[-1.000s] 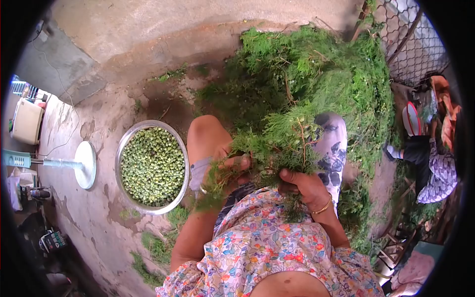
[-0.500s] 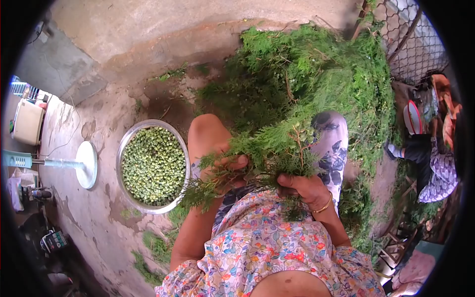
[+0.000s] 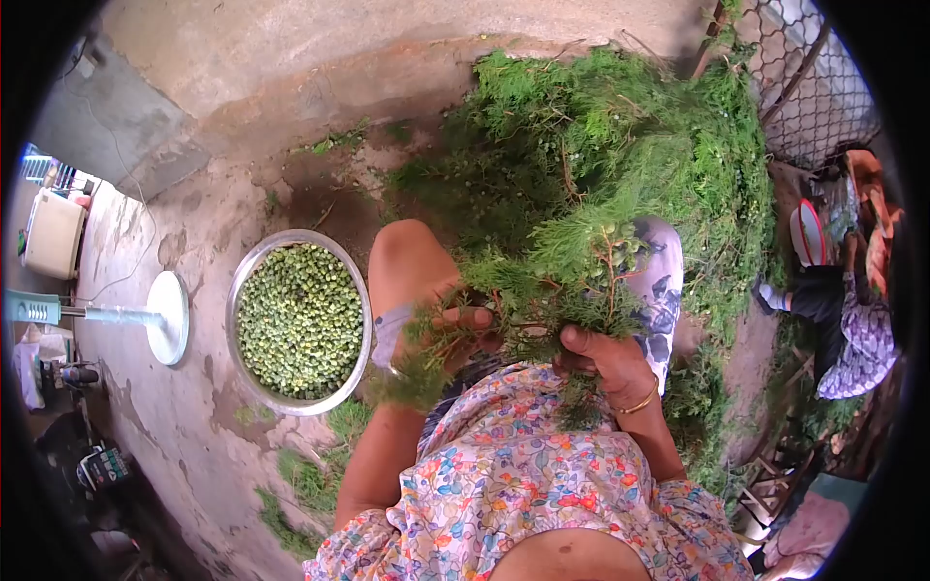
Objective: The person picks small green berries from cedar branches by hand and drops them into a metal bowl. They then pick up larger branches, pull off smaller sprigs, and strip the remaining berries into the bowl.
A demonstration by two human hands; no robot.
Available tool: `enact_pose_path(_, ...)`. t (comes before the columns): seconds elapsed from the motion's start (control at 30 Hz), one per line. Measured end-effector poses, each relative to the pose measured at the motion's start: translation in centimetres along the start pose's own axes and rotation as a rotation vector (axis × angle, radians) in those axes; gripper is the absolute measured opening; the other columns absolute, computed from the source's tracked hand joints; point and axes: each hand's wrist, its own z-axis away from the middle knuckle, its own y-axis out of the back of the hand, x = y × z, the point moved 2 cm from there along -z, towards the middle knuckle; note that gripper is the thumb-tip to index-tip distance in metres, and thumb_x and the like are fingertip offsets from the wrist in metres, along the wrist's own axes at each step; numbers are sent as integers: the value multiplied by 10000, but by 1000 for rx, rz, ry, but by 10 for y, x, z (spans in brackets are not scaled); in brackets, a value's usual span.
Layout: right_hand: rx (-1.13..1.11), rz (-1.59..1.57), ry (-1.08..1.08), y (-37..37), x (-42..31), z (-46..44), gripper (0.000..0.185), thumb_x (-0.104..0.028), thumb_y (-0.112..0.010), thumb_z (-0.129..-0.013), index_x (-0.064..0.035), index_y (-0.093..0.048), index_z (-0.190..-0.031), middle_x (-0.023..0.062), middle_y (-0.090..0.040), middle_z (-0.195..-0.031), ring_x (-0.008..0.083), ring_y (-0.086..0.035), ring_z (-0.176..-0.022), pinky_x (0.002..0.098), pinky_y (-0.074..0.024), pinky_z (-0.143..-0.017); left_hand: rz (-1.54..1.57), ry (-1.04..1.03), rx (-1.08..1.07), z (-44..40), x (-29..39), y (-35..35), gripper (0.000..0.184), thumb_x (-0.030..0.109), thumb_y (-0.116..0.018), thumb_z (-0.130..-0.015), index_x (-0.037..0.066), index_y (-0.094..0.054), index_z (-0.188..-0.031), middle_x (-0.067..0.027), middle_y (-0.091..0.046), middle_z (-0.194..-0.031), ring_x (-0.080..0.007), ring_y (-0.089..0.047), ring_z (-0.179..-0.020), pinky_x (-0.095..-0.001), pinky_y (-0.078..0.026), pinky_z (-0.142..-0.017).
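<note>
A leafy evergreen branch (image 3: 557, 281) with small green cones stretches across my lap between both hands. My left hand (image 3: 467, 334) is closed around leafy sprigs at its left end; foliage hides part of the fingers. My right hand (image 3: 615, 363), with a gold bangle at the wrist, grips the branch's stem, thumb on top. Left of my knee stands a round metal basin (image 3: 232, 324), full of small green cones (image 3: 300, 320).
A big heap of cut evergreen branches (image 3: 630, 136) lies ahead, against the wall. On the left are a white pedestal fan (image 3: 170, 318) and a beige box (image 3: 53, 235). Another person (image 3: 852, 339) sits at the right, near a red-rimmed bowl (image 3: 806, 232) and wire mesh (image 3: 809, 87).
My right hand has moved slightly right and up, and the branch's leafy tip has risen with it. My left hand stays on the sprigs, shifted a little.
</note>
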Motion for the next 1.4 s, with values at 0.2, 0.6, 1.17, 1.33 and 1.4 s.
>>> enact_pose_path(0.2,14,30,-26,-3,-1,3,376,-245,-708,-765,-22,-570,-1036,23,-571,-673,75,-462,-502,232,-373,-467,-130,25,58,7,10,-1,379,181,-651,-784,-33,-533,-1075,-84,-614,-870,-147,-606,-691,-231,-459,-508)
enact_pose_path(0.6,216,105,49,-6,1,4,341,-214,-699,-770,-13,-544,-997,43,-546,-607,122,-485,-480,261,-398,-467,-1047,-518,318,-11,17,4,69,20,-650,-741,-17,-612,-697,-21,-581,-602,-65,-511,-486,-213,-385,-404)
enact_pose_path(1.17,55,-11,-88,22,15,-3,335,-359,-623,-813,-26,-586,-834,-31,-294,-450,123,-322,-416,378,-425,-561,-120,-56,10,-40,-3,23,341,196,-597,-819,-35,-518,-1056,-127,-606,-870,-182,-584,-648,-217,-433,-403)
enact_pose_path(1.33,60,50,-116,-3,3,1,321,-225,-698,-760,-18,-572,-970,44,-548,-585,151,-540,-517,271,-454,-519,-286,36,7,-34,30,-26,293,186,-600,-815,-31,-548,-1004,-92,-597,-832,-135,-559,-636,-227,-429,-447)
enact_pose_path(1.4,50,49,-114,-4,0,3,294,-237,-692,-775,-28,-587,-953,42,-578,-664,139,-551,-576,257,-461,-546,-316,108,-35,-33,33,-31,263,177,-612,-808,-26,-559,-968,-62,-582,-781,-110,-530,-612,-230,-411,-464)
